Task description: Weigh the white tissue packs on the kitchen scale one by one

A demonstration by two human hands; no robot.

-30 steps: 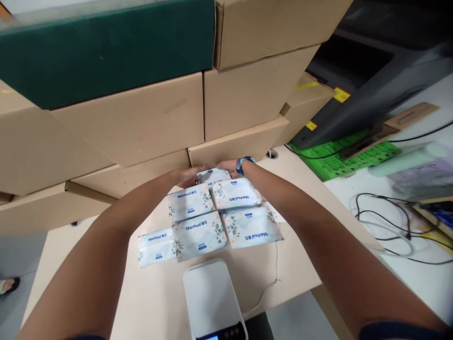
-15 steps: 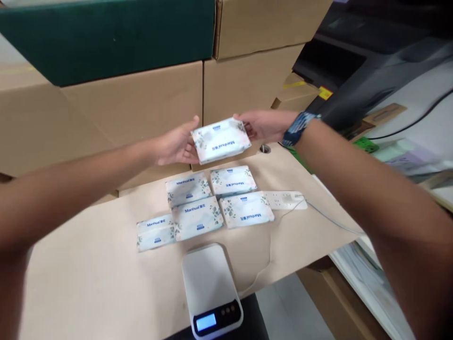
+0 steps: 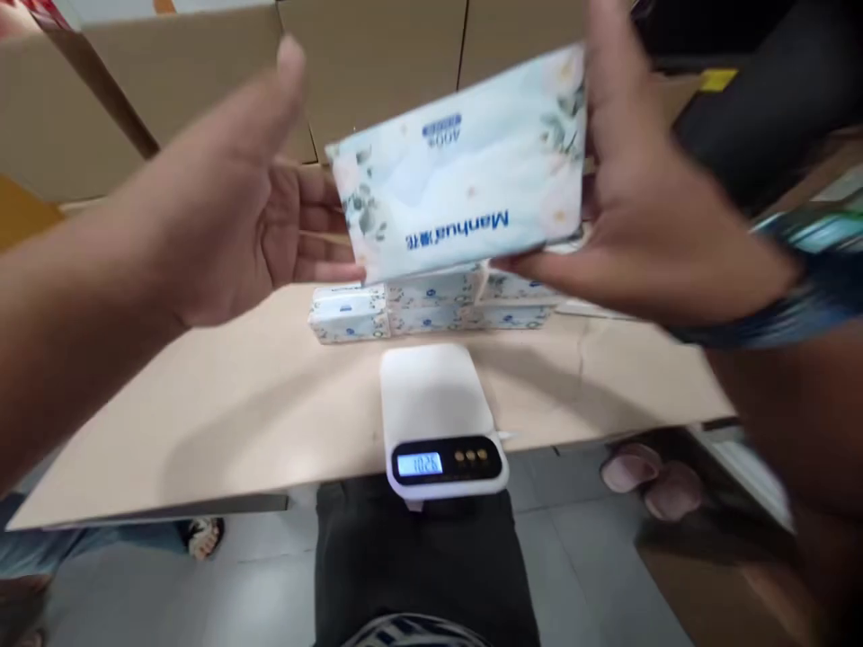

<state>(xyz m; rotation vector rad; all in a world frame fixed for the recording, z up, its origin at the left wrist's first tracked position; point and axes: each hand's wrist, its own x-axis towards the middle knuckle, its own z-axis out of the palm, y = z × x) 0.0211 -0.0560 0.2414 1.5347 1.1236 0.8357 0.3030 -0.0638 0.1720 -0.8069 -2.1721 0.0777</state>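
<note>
A soft tissue pack point(image 3: 465, 171), white and pale blue with printed flowers and the name "Manhua" upside down, is held up close between my hands. My right hand point(image 3: 640, 198) grips its right end, thumb along the lower edge. The fingers of my left hand point(image 3: 235, 198) reach behind its left edge; that thumb stands up, away from the pack. Below, several more tissue packs point(image 3: 431, 319) lie side by side and stacked, partly hidden by the raised one. In front of them sits a white digital scale point(image 3: 435, 395), its lit display blurred, nothing on its plate.
The light wooden table point(image 3: 256, 404) carries the packs and scale. Cardboard boxes point(image 3: 378, 63) line its back. Another person's sandalled foot point(image 3: 204, 537) shows below left. A pair of pinkish shoes point(image 3: 634, 469) is under the right side. A dark wristband point(image 3: 809, 288) circles my right wrist.
The tissue pack has come from above the back of the table toward me, held by both hands. My view has tilted down, and digits now show on the scale.
</note>
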